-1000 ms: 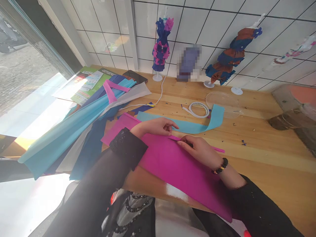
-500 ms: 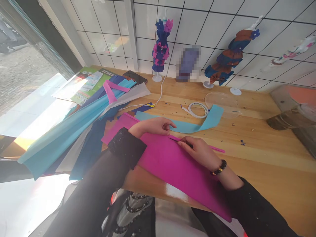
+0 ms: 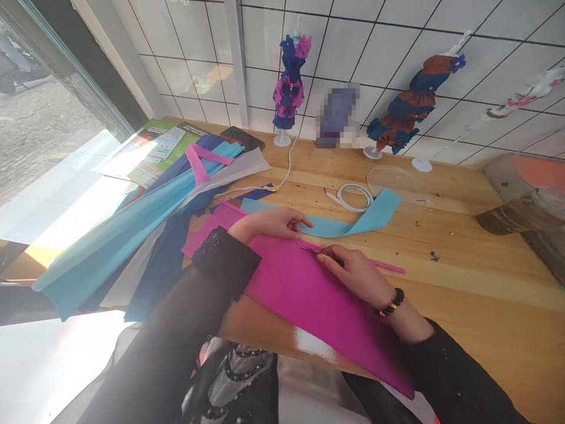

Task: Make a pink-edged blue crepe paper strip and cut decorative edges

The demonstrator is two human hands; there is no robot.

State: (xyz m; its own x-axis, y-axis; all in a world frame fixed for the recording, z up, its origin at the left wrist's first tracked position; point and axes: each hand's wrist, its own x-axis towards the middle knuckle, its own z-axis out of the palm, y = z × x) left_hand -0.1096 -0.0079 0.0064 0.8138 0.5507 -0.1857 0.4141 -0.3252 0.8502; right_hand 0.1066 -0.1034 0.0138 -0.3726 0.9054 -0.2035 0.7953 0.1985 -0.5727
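A large magenta paper sheet (image 3: pixel 304 294) lies across the front of the wooden table and hangs over its edge. My left hand (image 3: pixel 282 224) rests at the sheet's upper edge, fingers curled and pinching that edge. In my right hand (image 3: pixel 353 268) are small scissors (image 3: pixel 310 251), mostly covered by the fingers, their blade tips pointing left over the magenta paper. A narrow magenta strip (image 3: pixel 388 267) runs out to the right behind my right hand. Behind my hands lies a light blue paper strip (image 3: pixel 371 221).
Blue, white and navy papers (image 3: pixel 132 227) are heaped at left, near a phone (image 3: pixel 245 138). A roll of white tape (image 3: pixel 354 198) sits behind the blue strip. Paper-dressed figures (image 3: pixel 289 88) stand along the tiled wall; a brown cup (image 3: pixel 507 218) is at right.
The scissors' tips have come slightly away from the strip's edge and show more over the sheet. Both hands have shifted very slightly left.
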